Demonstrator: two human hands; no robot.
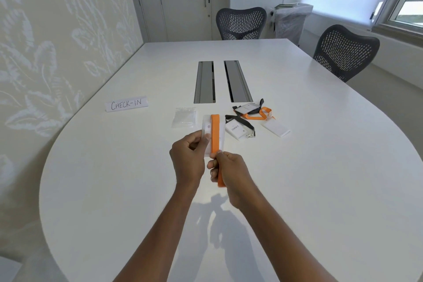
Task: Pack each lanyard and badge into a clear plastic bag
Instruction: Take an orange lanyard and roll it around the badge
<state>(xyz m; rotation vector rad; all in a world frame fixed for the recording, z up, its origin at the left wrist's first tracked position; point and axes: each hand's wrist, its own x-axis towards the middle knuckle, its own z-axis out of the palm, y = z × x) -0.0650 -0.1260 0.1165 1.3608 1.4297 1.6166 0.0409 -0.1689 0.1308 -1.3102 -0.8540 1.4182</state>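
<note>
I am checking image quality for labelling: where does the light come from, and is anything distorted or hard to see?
Head view: daylight comes from the window at right; arm shadows fall on the white table toward the viewer; the wide lens bows the table edge; the spare clear bags almost vanish against its white.

Clear bag (pixel 206 142) is pinched at its left edge by left hand (pixel 187 155). Folded orange lanyard (pixel 215 130) is gripped by right hand (pixel 231 167), its far half overlapping the bag. Spare bags (pixel 185 117), black-lanyard badge (pixel 235 131) and CHECK-IN sign (pixel 126 104) are laid on white table (pixel 114 167).
</note>
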